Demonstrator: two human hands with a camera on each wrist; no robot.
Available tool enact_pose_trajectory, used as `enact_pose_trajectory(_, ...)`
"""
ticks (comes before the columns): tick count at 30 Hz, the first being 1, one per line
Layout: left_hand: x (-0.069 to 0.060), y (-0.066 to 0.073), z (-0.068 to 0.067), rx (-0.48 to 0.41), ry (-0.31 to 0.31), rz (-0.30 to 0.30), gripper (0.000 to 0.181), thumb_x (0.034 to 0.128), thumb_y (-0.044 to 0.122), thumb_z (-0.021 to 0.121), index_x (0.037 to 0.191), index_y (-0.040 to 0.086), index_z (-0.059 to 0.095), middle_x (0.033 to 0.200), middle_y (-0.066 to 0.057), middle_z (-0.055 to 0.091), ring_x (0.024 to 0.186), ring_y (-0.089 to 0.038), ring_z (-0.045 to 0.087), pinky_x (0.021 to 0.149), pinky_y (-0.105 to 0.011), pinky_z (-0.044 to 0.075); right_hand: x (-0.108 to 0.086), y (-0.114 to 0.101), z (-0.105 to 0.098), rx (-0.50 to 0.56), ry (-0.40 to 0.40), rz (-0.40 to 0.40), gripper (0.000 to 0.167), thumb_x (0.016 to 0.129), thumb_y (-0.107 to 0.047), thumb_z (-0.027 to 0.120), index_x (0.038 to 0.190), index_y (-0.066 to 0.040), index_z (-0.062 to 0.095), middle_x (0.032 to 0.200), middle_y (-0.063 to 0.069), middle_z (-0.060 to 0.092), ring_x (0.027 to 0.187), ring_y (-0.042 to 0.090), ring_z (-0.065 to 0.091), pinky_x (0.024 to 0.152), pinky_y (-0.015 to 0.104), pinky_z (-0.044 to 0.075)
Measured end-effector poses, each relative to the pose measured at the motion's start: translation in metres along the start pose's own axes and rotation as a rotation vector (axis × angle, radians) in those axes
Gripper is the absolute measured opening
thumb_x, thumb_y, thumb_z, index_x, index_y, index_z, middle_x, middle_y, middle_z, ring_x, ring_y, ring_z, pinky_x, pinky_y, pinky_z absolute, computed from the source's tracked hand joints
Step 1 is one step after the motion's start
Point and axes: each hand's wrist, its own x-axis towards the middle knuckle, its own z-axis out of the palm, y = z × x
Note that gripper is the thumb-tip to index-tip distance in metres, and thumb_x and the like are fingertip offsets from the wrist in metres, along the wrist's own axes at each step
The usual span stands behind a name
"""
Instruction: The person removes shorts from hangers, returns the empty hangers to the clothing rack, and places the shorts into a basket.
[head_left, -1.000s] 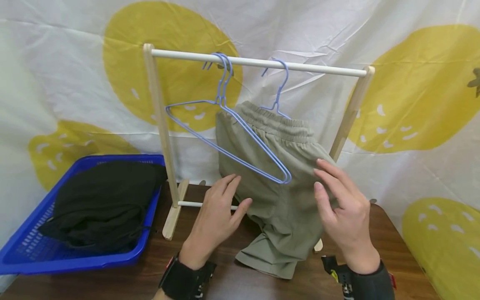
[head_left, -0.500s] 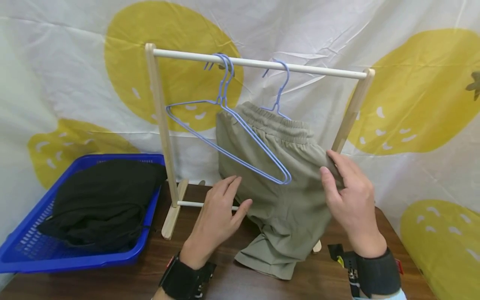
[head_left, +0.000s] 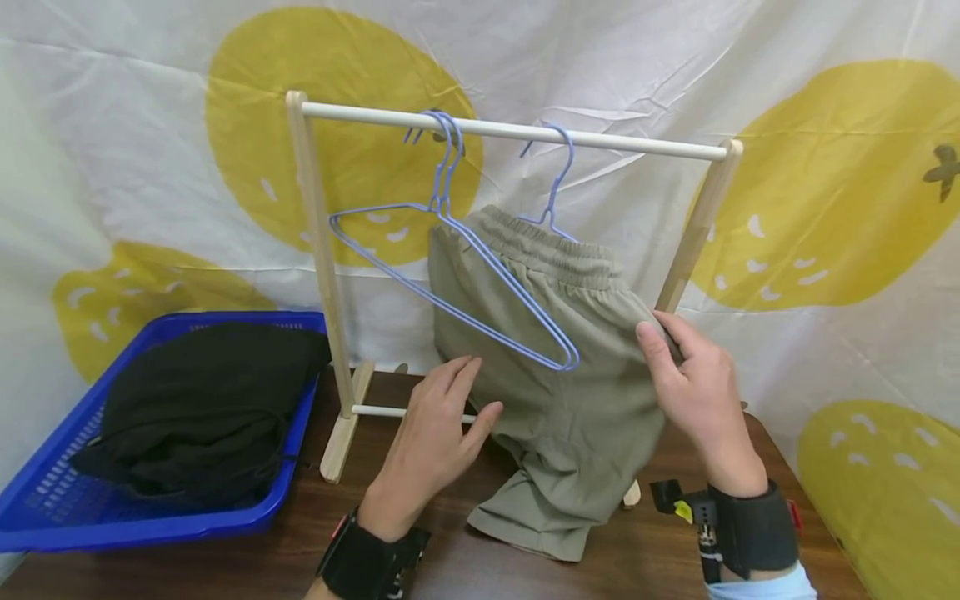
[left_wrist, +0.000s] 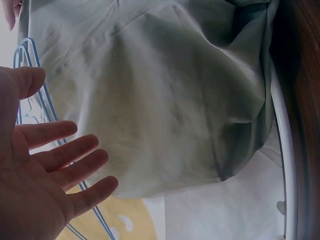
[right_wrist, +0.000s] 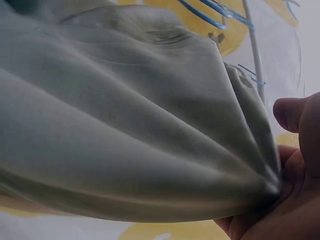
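right hand (head_left: 701, 396) shifted outward, gripping side edge of grey-green cloth pants (head_left: 555, 400) hung on blue wire hanger (head_left: 552, 200); left hand (head_left: 437, 421) spread, nothing held. pants likely light, soft, limp; best hold: gathered elastic waistband (head_left: 558, 252).

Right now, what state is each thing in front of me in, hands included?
Clothes rack: upright
Grey-green pants: hung waistband up, creased near the bottom
Right hanger: hooked on the rack, partly hidden by the pants
Two left hangers: hooked on the rack, bare
Black garment: bundled, off any hanger
Blue basket: holding the black garment
Left hand: fingers extended, holding nothing
Right hand: gripping the pants' side edge
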Motion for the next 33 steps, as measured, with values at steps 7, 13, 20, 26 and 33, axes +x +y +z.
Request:
enact_pose_trajectory(7, 0.001, 0.000, 0.000, -0.006, 0.006, 0.004, 0.054, 0.1003, 0.028, 0.069, 0.140, -0.007, 0.057, 0.137, -0.024, 0.060, 0.127, -0.041, 0.058, 0.104, -0.059, 0.046, 0.006, 0.005, 0.000, 0.030, -0.047, 0.016, 0.031, 0.109, -0.024, 0.053, 0.106, -0.001, 0.074, 0.079, 0.015, 0.066, 0.080, 0.022, 0.064, 0.073, 0.029, 0.048)
enact_pose_trajectory(13, 0.001, 0.000, 0.000, -0.006, -0.001, 0.005, 0.055, 0.1003, 0.028, 0.069, 0.141, -0.007, 0.056, 0.138, -0.024, 0.059, 0.128, -0.041, 0.057, 0.104, -0.059, 0.047, 0.007, 0.007, 0.001, 0.089, -0.068, 0.026, 0.030, 0.109, -0.020, 0.054, 0.086, -0.003, 0.064, 0.061, -0.002, 0.037, 0.058, 0.008, 0.040, 0.054, 0.025, 0.032)
enact_pose_trajectory(20, 0.001, 0.001, -0.001, -0.008, 0.001, 0.000, 0.055, 0.0998, 0.028, 0.070, 0.141, -0.006, 0.057, 0.138, -0.024, 0.059, 0.128, -0.041, 0.057, 0.104, -0.059, 0.046, 0.008, 0.000, -0.002, 0.110, -0.094, 0.075, 0.034, 0.109, -0.019, 0.053, 0.081, -0.002, 0.058, 0.061, 0.000, 0.034, 0.054, 0.009, 0.038, 0.052, 0.027, 0.033)
enact_pose_trajectory(26, 0.001, 0.000, -0.001, -0.004, 0.001, -0.003, 0.055, 0.0999, 0.028, 0.070, 0.141, -0.006, 0.057, 0.138, -0.024, 0.059, 0.129, -0.041, 0.056, 0.104, -0.059, 0.047, 0.005, -0.004, 0.000, 0.116, -0.003, 0.087, 0.029, 0.109, -0.016, 0.053, 0.100, 0.004, 0.072, 0.083, 0.017, 0.064, 0.070, 0.002, 0.053, 0.064, 0.016, 0.042)
enact_pose_trajectory(33, 0.002, 0.000, -0.002, -0.011, 0.000, -0.006, 0.055, 0.1004, 0.029, 0.069, 0.141, -0.006, 0.056, 0.139, -0.024, 0.059, 0.130, -0.041, 0.055, 0.105, -0.059, 0.046, 0.003, -0.007, 0.006, 0.107, 0.135, 0.062, 0.028, 0.107, -0.013, 0.057, 0.085, 0.002, 0.067, 0.063, 0.003, 0.042, 0.059, 0.007, 0.044, 0.055, 0.022, 0.033)
